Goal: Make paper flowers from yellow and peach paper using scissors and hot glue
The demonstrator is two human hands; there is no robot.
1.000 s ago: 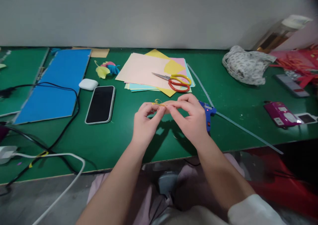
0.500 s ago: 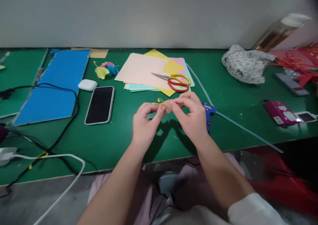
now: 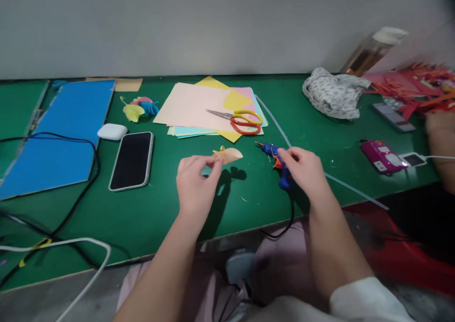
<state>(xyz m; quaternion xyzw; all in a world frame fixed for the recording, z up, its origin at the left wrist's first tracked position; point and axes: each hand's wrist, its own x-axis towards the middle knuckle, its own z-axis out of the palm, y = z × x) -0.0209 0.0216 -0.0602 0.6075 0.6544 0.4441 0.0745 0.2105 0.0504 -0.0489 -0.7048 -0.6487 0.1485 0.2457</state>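
Between the thumb and fingers of my left hand [image 3: 197,182] is a small peach paper piece [image 3: 232,155], rolled into a cone-like shape, with curled yellow strips [image 3: 221,150] at its left end. My right hand [image 3: 302,172] has its fingers closed on a blue glue gun [image 3: 270,150] with an orange trigger, whose nozzle points left toward the paper piece. The gun's grip is partly hidden by the hand. Beyond both hands, scissors [image 3: 245,123] with one yellow and one red handle lie on a stack of coloured paper [image 3: 188,101].
On the green table [image 3: 170,217] lie a phone [image 3: 132,161], a white earbud case [image 3: 112,132], finished paper shapes [image 3: 133,112], a blue board [image 3: 71,127], glue sticks [image 3: 355,191], a patterned cloth [image 3: 330,92] and a magenta device [image 3: 383,156]. Another person's arm [image 3: 441,142] shows at the right.
My right hand has let go of the paper piece, moved right and taken hold of the glue gun. My left hand keeps the paper piece. Another person's arm has come into view at the right.
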